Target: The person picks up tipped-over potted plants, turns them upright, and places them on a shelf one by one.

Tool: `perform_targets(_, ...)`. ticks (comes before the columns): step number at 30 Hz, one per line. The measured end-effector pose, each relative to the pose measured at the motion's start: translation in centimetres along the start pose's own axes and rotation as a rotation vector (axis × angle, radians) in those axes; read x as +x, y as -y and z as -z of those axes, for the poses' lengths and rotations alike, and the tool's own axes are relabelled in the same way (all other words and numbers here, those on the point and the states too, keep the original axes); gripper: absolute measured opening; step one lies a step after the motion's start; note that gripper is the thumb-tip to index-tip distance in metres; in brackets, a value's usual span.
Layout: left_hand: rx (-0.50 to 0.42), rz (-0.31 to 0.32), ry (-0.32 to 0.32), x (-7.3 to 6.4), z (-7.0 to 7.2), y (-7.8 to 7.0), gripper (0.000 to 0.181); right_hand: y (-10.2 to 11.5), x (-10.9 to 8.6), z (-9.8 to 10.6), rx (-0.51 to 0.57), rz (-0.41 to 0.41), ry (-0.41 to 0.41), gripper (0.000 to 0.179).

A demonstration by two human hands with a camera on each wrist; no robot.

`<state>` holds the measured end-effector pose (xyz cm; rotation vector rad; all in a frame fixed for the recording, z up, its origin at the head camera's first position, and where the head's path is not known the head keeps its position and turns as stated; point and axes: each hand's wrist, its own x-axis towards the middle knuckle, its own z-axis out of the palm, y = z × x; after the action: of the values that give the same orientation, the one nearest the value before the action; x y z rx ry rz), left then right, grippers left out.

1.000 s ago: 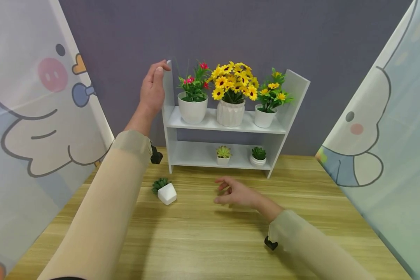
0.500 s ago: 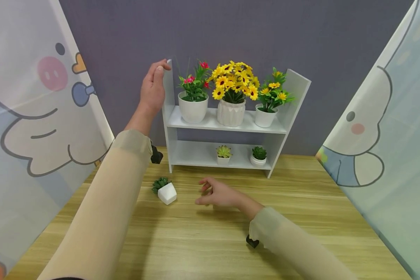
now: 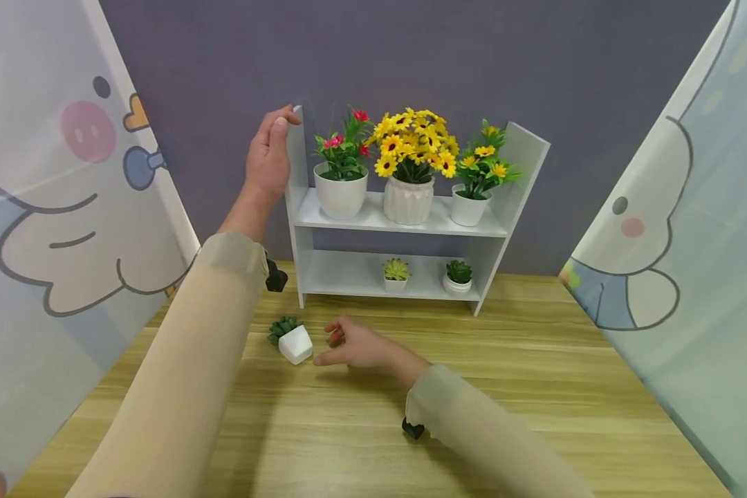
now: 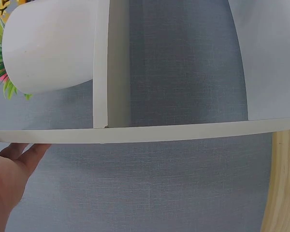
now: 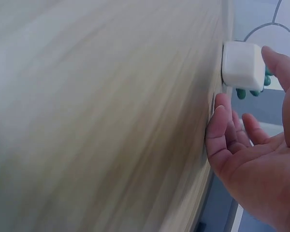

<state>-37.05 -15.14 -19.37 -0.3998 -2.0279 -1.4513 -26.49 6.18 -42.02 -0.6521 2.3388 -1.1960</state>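
My left hand holds the top of the left side panel of a white two-tier shelf, with fingertips over its edge in the head view. In the left wrist view, fingers lie against the panel's outer face. A small potted succulent lies tipped over on the table, its white pot toward my right hand. That hand is just right of the pot, thumb and fingers parted, nothing between them. In the right wrist view, the white pot sits just beyond the fingertips, dark green leaves behind it.
On the upper tier stand a red-flowered plant, yellow sunflowers and a yellow-flowered plant, all in white pots. The lower tier bears a light green succulent and a dark green one. Wood-grain table and grey backdrop surround them.
My right hand has slid leftward over the table to beside the tipped succulent. The left hand stays on the shelf's side panel. The plants have not moved.
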Motion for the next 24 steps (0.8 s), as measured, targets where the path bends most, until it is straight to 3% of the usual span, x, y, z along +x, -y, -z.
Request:
perform_targets(14, -0.004, -0.006, -0.001, -0.1, 0.1, 0.0, 0.038, 1.9, 2.4, -2.5, 0.015, -0.023, -0.029, 0.070)
perform_targets(24, -0.005, -0.019, -0.004, -0.1, 0.0, 0.0, 0.038, 1.5, 2.8, -2.5, -0.001, -0.028, -0.039, 0.060)
